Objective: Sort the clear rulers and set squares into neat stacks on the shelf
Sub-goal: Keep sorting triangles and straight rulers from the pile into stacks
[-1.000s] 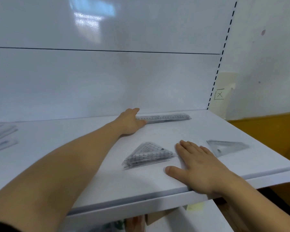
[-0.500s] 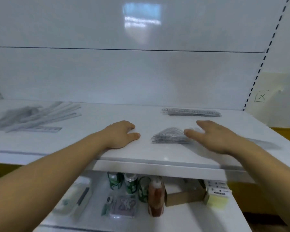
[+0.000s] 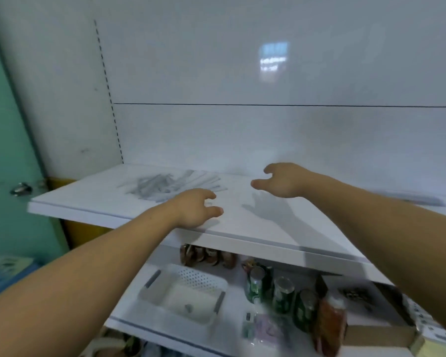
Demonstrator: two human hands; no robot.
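Note:
A loose, blurred pile of clear rulers and set squares (image 3: pixel 165 186) lies at the back left of the white shelf (image 3: pixel 255 235). My left hand (image 3: pixel 195 207) hovers near the shelf's front edge, just right of and in front of the pile, fingers loosely curled and holding nothing. Further back and to the right, my right hand (image 3: pixel 281 180) floats above the shelf, its fingers relaxed and also empty. At the far right a blurred ruler stack (image 3: pixel 410 198) shows behind my right forearm.
The lower shelf holds a white perforated basket (image 3: pixel 188 292), green cans (image 3: pixel 276 289), a red-brown bottle (image 3: pixel 330 323) and a cardboard box (image 3: pixel 379 336). A green door (image 3: pixel 8 163) with a metal handle stands at the left.
The view has swung left, bringing the loose pile to the middle. Both hands have left the sorted stacks and moved left toward the pile, the right one lifted off the shelf.

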